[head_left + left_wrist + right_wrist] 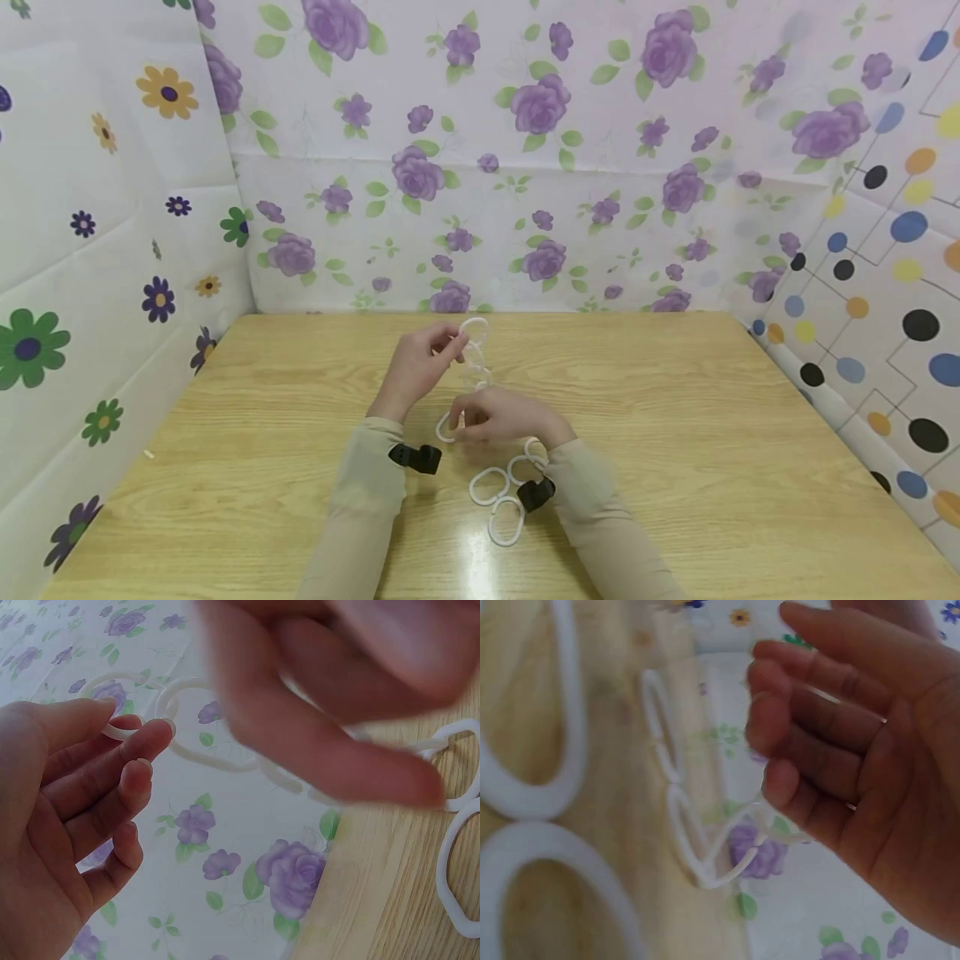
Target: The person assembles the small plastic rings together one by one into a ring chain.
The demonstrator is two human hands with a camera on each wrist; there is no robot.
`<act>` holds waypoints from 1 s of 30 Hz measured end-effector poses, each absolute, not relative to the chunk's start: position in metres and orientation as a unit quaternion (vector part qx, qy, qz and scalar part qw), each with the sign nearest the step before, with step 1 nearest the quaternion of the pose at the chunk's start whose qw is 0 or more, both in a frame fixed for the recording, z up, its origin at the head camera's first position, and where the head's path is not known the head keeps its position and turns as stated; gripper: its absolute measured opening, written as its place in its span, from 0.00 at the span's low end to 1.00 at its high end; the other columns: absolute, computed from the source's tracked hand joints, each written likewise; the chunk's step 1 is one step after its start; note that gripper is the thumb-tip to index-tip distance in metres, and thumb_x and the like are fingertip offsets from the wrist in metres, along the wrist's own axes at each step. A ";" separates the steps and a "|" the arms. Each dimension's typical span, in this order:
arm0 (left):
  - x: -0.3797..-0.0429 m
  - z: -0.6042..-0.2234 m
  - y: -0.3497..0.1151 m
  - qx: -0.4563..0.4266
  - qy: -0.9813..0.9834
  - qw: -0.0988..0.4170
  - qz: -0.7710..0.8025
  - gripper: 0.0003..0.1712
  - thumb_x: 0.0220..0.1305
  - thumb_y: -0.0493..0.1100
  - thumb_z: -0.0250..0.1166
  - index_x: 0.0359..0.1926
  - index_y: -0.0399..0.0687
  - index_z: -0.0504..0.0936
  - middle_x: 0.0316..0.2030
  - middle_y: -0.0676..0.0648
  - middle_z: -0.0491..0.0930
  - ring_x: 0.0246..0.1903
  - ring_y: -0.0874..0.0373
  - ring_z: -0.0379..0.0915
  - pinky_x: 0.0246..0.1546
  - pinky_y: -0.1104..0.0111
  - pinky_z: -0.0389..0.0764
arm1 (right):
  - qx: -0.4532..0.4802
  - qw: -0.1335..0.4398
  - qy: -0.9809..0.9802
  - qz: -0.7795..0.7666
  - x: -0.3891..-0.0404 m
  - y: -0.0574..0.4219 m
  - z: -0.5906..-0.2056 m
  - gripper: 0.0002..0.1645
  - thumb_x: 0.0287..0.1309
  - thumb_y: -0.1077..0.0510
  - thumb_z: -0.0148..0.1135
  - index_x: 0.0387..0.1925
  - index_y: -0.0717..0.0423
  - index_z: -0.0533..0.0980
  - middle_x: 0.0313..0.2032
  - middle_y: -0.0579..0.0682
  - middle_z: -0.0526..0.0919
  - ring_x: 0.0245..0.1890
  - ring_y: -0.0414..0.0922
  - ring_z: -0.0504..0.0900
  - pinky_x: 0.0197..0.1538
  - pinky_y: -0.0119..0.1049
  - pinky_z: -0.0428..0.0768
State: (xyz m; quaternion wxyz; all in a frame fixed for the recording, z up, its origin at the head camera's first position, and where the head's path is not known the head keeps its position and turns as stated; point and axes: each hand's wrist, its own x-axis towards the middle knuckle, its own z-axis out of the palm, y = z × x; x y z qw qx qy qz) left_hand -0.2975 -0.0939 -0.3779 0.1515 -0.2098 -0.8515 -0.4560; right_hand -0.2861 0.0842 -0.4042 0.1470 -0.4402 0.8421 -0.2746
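The left hand (420, 365) pinches a white ring (474, 320), chain links (482, 385) trailing toward six o'clock; at its four o'clock, the right hand (510, 415) curves loosely, thumb apart from fingers.

On my remote feed, rings (532, 802) plain white. Table (690, 433) yellowish tan, darker-grained in sideways streaks. Sleeves (358, 517) beige, plain; wrist cameras (426, 459) solid black. Back cloth (615, 187) white, faintly lilac from where I sit, printed with purple roses (540, 104) and light-green leaves (572, 138). Left cloth (127, 175) white, scattered flowers (167, 92) in green, orange and dark purple; green and orange ones purple-centred. Right cloth (881, 287) white, dots (909, 226) in black, blue, orange and yellow, some linked by thin grey lines (902, 373).
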 end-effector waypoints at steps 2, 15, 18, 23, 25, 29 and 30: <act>-0.298 -0.377 -0.093 -0.210 -0.852 0.149 -0.456 0.12 0.70 0.50 0.58 0.40 0.47 0.83 0.26 0.48 0.85 0.24 0.58 0.77 0.26 0.71 0.73 | -0.431 0.162 0.852 -0.247 -0.286 0.082 -0.410 0.11 0.64 0.58 0.59 0.47 0.56 0.76 0.26 0.48 0.81 0.24 0.33 0.74 0.31 0.25 0.73; -0.298 -0.376 -0.093 -0.211 -0.856 0.138 -0.452 0.11 0.70 0.49 0.58 0.38 0.48 0.82 0.25 0.48 0.85 0.23 0.59 0.75 0.26 0.70 0.73 | -0.386 0.233 0.867 -0.213 -0.288 0.082 -0.426 0.07 0.55 0.61 0.67 0.36 0.53 0.77 0.29 0.42 0.79 0.29 0.32 0.74 0.37 0.25 0.71; -0.299 -0.378 -0.093 -0.212 -0.857 0.133 -0.450 0.12 0.71 0.49 0.58 0.38 0.48 0.82 0.25 0.48 0.85 0.23 0.59 0.75 0.27 0.69 0.74 | -0.374 0.235 0.875 -0.198 -0.288 0.082 -0.427 0.08 0.53 0.59 0.69 0.28 0.52 0.76 0.24 0.39 0.75 0.26 0.33 0.70 0.34 0.25 0.68; -0.301 -0.381 -0.094 -0.216 -0.861 0.123 -0.445 0.12 0.71 0.49 0.58 0.37 0.47 0.82 0.25 0.49 0.85 0.24 0.59 0.76 0.28 0.69 0.75 | -0.356 0.235 0.882 -0.198 -0.287 0.081 -0.429 0.09 0.54 0.58 0.69 0.23 0.51 0.76 0.21 0.38 0.72 0.23 0.33 0.68 0.31 0.25 0.66; -0.301 -0.382 -0.094 -0.218 -0.862 0.121 -0.442 0.12 0.71 0.49 0.58 0.37 0.48 0.82 0.25 0.48 0.85 0.24 0.60 0.75 0.28 0.69 0.74 | -0.355 0.231 0.884 -0.198 -0.286 0.081 -0.429 0.08 0.55 0.59 0.68 0.24 0.51 0.77 0.22 0.38 0.73 0.23 0.33 0.68 0.32 0.25 0.67; -0.301 -0.384 -0.094 -0.222 -0.861 0.119 -0.442 0.12 0.71 0.49 0.58 0.37 0.48 0.82 0.25 0.48 0.85 0.24 0.62 0.75 0.28 0.69 0.74 | -0.359 0.206 0.892 -0.184 -0.286 0.081 -0.428 0.04 0.53 0.60 0.68 0.26 0.54 0.79 0.24 0.40 0.77 0.25 0.34 0.70 0.32 0.26 0.70; -0.302 -0.384 -0.095 -0.222 -0.861 0.119 -0.442 0.12 0.71 0.49 0.58 0.37 0.47 0.82 0.25 0.48 0.85 0.24 0.62 0.75 0.28 0.69 0.74 | -0.361 0.197 0.894 -0.179 -0.287 0.082 -0.427 0.03 0.53 0.60 0.67 0.27 0.54 0.80 0.25 0.41 0.78 0.25 0.34 0.71 0.33 0.26 0.71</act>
